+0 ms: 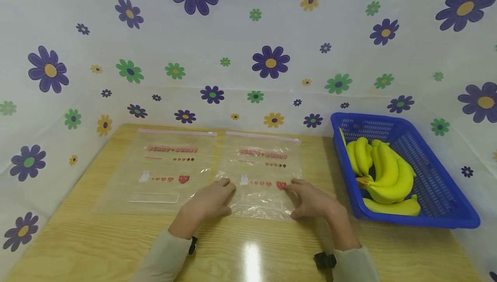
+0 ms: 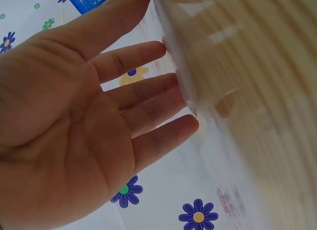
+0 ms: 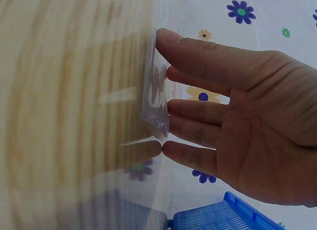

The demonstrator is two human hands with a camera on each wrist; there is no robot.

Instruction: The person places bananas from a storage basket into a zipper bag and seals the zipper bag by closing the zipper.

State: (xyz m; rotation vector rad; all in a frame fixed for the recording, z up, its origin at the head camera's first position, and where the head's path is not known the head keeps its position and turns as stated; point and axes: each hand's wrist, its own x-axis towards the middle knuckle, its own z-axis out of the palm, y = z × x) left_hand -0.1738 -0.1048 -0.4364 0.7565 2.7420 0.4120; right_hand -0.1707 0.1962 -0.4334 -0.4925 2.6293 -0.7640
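Quite the screened-off spot here: flower-print sheeting (image 1: 229, 36) rises on three sides of this wood-grained table (image 1: 233, 247), and what room this is, I can't tell.

Clear printed bag (image 1: 261, 172) — creased, on table (image 1: 116, 247)

Both arms reach forward from the bottom edge, hands apart, about level. Left forearm (image 1: 165, 254), pale-sleeved, slants inward to the right; right forearm (image 1: 355, 264), same sleeve color, leans inward to the left. Wrists show past the cuffs. Left hand (image 1: 209, 199): palm inward, fingers mostly straight, slightly spread, thumb on near side. Right hand (image 1: 312, 200): roughly mirrored, fingers relaxed, thumb (image 3: 213, 59) set apart from them.
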